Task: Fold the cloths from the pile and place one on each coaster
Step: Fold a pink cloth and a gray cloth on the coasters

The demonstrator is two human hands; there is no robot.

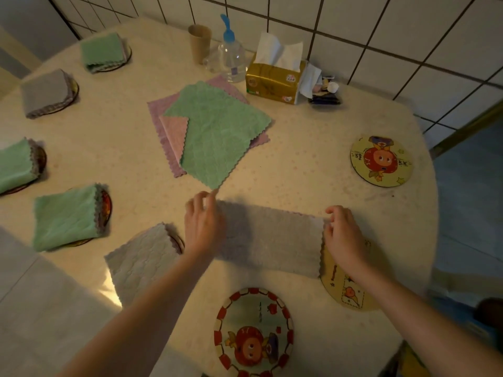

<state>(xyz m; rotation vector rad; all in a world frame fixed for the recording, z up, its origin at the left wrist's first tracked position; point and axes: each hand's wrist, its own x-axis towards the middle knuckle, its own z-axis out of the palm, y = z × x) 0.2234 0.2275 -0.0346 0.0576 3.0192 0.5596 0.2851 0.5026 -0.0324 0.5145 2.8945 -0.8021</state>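
Observation:
A grey cloth (270,238) lies folded into a long strip on the table in front of me. My left hand (204,221) grips its left end and my right hand (343,235) pinches its right end. Behind it sits the pile (217,129), a green cloth on top of pink and purple ones. Three coasters are bare: a red-rimmed one (253,333) near me, a yellow one (345,289) partly under my right wrist, and another yellow one (381,160) at the right. Several coasters at the left carry folded cloths, such as a grey one (141,262) and a green one (66,216).
At the back stand a paper cup (200,43), a clear pump bottle (231,58), a gold tissue box (275,80) and a small tray of odds and ends (325,93). A tiled wall runs behind them. The round table edge (432,213) drops off at the right.

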